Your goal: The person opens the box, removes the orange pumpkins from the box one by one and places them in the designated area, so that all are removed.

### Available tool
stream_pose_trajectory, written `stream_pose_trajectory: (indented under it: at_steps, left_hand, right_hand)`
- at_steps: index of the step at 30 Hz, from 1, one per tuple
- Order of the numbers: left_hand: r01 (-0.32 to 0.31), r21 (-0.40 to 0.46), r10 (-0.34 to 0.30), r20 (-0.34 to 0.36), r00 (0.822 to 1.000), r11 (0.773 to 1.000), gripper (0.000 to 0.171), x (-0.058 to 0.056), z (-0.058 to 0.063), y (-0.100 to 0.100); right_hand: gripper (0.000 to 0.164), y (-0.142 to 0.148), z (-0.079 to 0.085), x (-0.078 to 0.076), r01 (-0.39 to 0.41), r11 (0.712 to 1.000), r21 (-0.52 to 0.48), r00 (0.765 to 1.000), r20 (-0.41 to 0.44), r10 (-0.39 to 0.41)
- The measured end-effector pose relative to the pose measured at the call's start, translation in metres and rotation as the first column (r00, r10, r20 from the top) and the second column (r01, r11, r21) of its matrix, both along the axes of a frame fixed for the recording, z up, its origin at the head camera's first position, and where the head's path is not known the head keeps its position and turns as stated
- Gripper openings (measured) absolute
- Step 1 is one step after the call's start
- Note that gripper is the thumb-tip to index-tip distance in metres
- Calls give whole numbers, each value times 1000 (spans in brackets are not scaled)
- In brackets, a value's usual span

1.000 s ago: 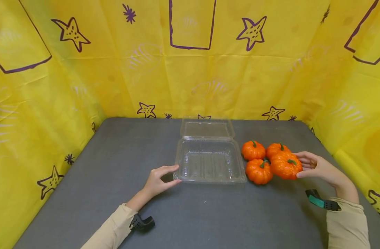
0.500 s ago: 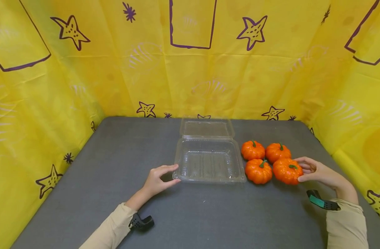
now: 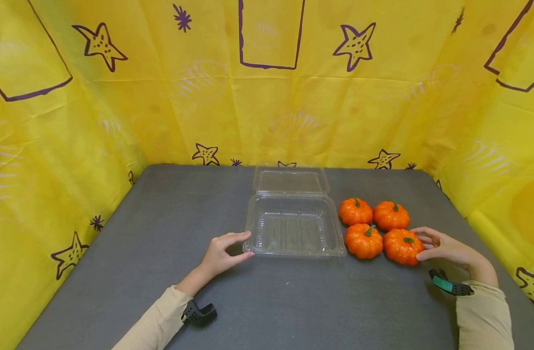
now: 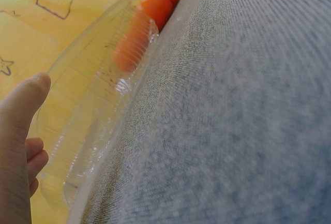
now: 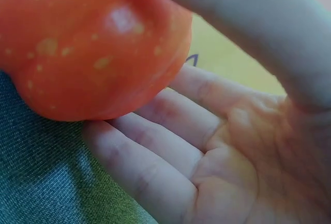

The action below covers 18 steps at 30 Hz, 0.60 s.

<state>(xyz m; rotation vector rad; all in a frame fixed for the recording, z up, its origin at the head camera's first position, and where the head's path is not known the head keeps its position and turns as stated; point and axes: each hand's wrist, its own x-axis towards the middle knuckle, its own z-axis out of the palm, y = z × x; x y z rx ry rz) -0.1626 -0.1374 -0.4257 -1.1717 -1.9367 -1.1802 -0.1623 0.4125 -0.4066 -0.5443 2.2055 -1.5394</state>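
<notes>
A clear plastic clamshell container (image 3: 292, 250) lies with its lid (image 3: 291, 182) folded back. My left hand (image 3: 221, 253) is at its front left corner, thumb and index finger spread, tips against the rim. In the left wrist view, the thumb (image 4: 39, 87) meets the clear rim. My right hand (image 3: 446, 248) holds an orange pumpkin (image 3: 401, 247) with a green stem from its right side, at the front right of a close group. Seen from the right wrist, the fingers (image 5: 150, 172) reach under the pumpkin's side (image 5: 93, 53) with the thumb across the top.
To the container's right stand other small pumpkins: one at the back left (image 3: 356, 211), one at the front left (image 3: 364, 241) and one at the back right (image 3: 391, 215). The dark grey table (image 3: 267, 301) is bordered by yellow cloth walls (image 3: 267, 112) with starfish drawings.
The right hand has brought its pumpkin down and toward the front, from overlapping the back right pumpkin to the table in front of it. The left hand and container have stayed put.
</notes>
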Motion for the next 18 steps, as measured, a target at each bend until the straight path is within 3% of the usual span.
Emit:
stream_pose_trajectory:
  at_steps: [11, 18]
  left_hand:
    - [7, 6, -7, -3, 1000, 1000, 44, -1, 1, 0]
    - [-9, -9, 9, 34, 999, 1000, 38, 1, 1, -1]
  right_hand:
    - [48, -1, 1, -1, -36, 999, -13, 998, 50, 37]
    - [52, -3, 5, 1, 1, 997, 79, 1000, 19, -3]
